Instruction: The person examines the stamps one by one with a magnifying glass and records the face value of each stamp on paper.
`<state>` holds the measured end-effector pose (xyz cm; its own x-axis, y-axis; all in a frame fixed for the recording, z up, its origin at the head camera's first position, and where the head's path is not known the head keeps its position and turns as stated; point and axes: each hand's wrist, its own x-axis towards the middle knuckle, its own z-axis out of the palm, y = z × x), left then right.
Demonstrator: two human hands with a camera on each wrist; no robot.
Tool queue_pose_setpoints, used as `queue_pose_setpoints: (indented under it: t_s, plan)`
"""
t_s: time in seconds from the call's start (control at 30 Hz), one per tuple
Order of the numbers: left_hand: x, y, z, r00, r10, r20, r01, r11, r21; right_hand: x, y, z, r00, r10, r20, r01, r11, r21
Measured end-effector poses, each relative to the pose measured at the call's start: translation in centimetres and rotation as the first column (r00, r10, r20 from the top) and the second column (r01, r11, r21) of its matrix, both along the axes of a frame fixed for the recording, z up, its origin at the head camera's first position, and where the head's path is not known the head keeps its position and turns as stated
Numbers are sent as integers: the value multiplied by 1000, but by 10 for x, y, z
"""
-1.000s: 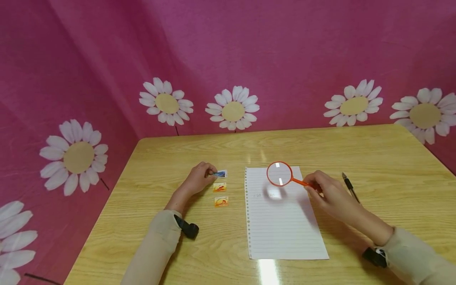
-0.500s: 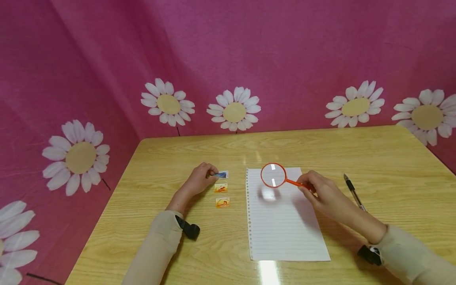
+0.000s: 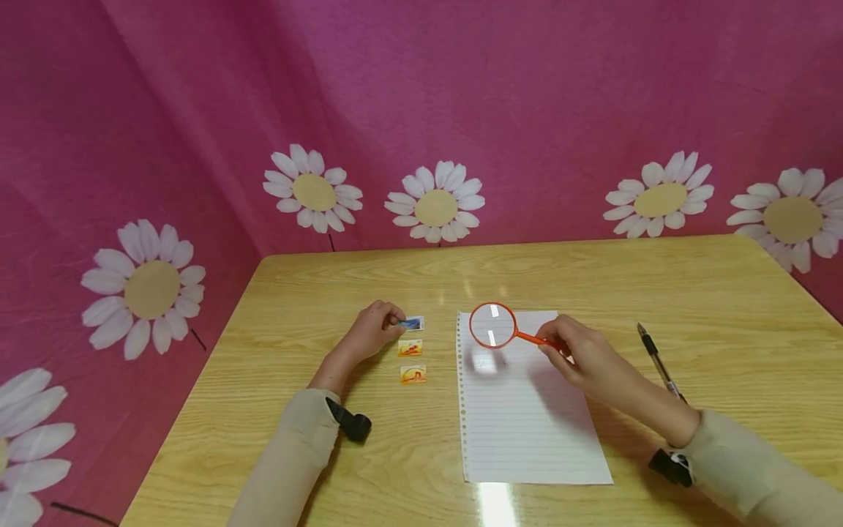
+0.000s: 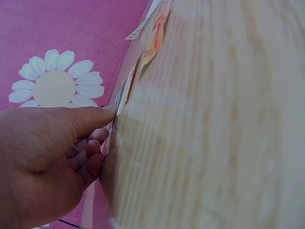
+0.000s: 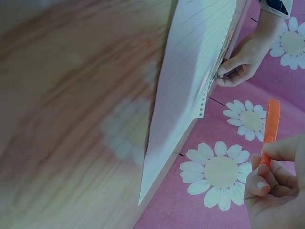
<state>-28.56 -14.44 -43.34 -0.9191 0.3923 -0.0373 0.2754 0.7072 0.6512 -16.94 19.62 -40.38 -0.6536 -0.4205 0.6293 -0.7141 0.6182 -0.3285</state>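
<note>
My left hand [image 3: 372, 329] pinches the left edge of a small blue postage stamp [image 3: 414, 323] on the wooden table. Up close in the left wrist view, the thumb tip meets the stamp's edge and the other fingers curl below. Two yellow-and-red stamps, a middle one [image 3: 410, 348] and a nearer one [image 3: 413, 375], lie in a column below it. With thumb and fingers my right hand [image 3: 586, 359] grips the handle of an orange magnifying glass [image 3: 527, 337]. Its round lens hangs over the upper left of a lined sheet of paper [image 3: 527, 432], casting a shadow there.
A black-capped clear pen [image 3: 652, 351] lies to the right of the paper, partly behind the right forearm. Light reflects off the table [image 3: 263, 439] below the sheet. A pink curtain [image 3: 527, 88] with daisies stands behind and to the left.
My right hand has carried the magnifying glass leftward across the paper, toward the stamps. The left hand stays at the blue stamp. More of the pen now shows.
</note>
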Motion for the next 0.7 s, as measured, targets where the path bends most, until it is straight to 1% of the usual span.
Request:
queue_pose_setpoints:
  t_s: [0.13, 0.4, 0.7]
  plan:
    - [0, 0, -1, 1000, 2, -11, -2, 1000, -10, -1, -5, 0, 1000, -9, 4, 9, 1000, 10]
    - [-2, 0, -2, 1000, 7, -12, -7, 1000, -10, -3, -12, 0, 1000, -10, 9, 10, 1000, 11]
    - [1, 0, -1, 1000, 2, -28, -2, 1000, 0, -5, -20, 2, 1000, -2, 13, 2, 1000, 7]
